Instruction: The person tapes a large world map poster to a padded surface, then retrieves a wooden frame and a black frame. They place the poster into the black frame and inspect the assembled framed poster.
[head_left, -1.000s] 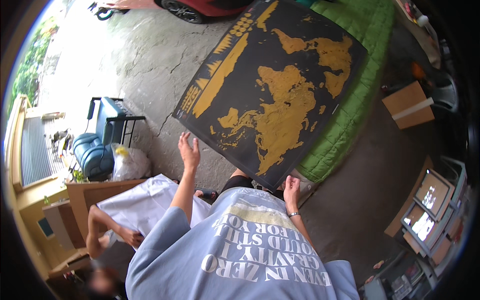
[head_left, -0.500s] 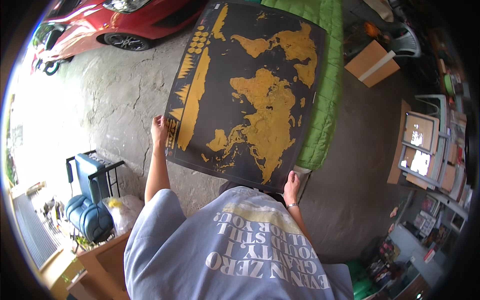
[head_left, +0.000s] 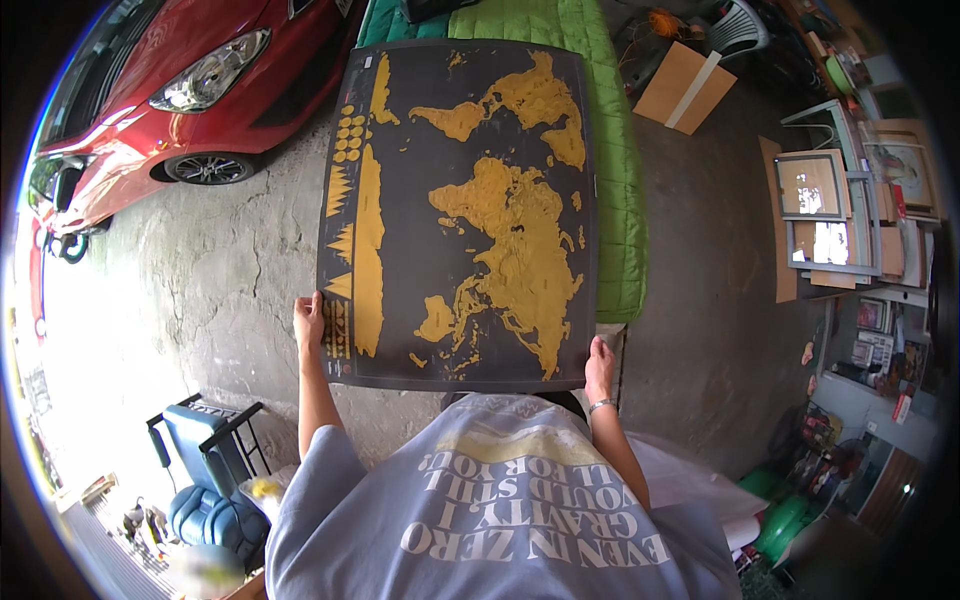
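Note:
Between my hands is a large dark world map poster (head_left: pixel 405 220) with gold land shapes, turned sideways. My left hand (head_left: pixel 310 318) pinches its left edge near the lower corner. On the opposite side my right hand (head_left: pixel 599 370), with a bracelet at the wrist, grips the right edge near its lower corner. The poster looks nearly flat, and its far part lies over a green quilted cover (head_left: pixel 621 200). Fingers under the sheet are hidden.
A red car (head_left: pixel 215 110) stands at the far left on cracked concrete. Bluish padded seats (head_left: pixel 205 450) sit at the lower left. Toward the right are a cardboard box (head_left: pixel 685 88) and leaning frames (head_left: pixel 810 185). A white sheet (head_left: pixel 680 478) shows beside my right arm.
The poster has turned to lie straighter before me, and its far edge now shows fully. My view has swung left, showing more of the car. Both hands keep their hold.

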